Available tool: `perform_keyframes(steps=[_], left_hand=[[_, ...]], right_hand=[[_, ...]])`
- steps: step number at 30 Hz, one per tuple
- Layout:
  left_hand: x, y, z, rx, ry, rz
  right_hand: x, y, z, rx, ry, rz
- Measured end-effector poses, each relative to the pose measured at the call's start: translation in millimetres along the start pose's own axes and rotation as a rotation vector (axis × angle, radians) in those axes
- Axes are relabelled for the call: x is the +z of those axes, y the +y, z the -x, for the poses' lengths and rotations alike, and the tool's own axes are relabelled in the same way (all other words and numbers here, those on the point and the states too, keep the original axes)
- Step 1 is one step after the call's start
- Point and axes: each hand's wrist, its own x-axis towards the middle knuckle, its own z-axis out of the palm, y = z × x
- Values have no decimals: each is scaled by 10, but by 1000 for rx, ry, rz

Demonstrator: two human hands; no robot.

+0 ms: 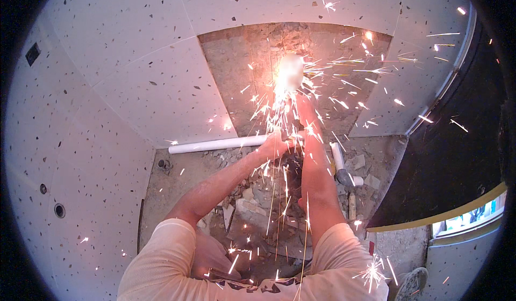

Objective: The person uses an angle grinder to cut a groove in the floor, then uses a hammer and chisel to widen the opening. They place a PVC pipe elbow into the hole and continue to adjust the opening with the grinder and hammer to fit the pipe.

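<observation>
White pipe (217, 144): lies to left of left hand (273, 145), right end at hand; contact unclear. Left hand: partly curled; cannot tell what it grasps. Right hand (304, 105): farther forward, just below white glare (292, 71); sparks (277, 118) obscure it, opening and grip cannot be determined.

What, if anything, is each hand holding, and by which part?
It cannot be told: sparks and glare obscure the right hand, and the left hand, by the white plastic pipe, shows no clear grip.
</observation>
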Motion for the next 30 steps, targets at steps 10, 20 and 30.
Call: perform_keyframes(steps=[10, 20, 30], left_hand=[[-64, -678, -82, 167, 12, 117], [-132, 217, 242, 225, -50, 110], [-274, -263, 327, 109, -12, 127]], right_hand=[[440, -221, -22, -1, -78, -47], [83, 94, -26, 2, -94, 104], [605, 74, 27, 233, -87, -145]])
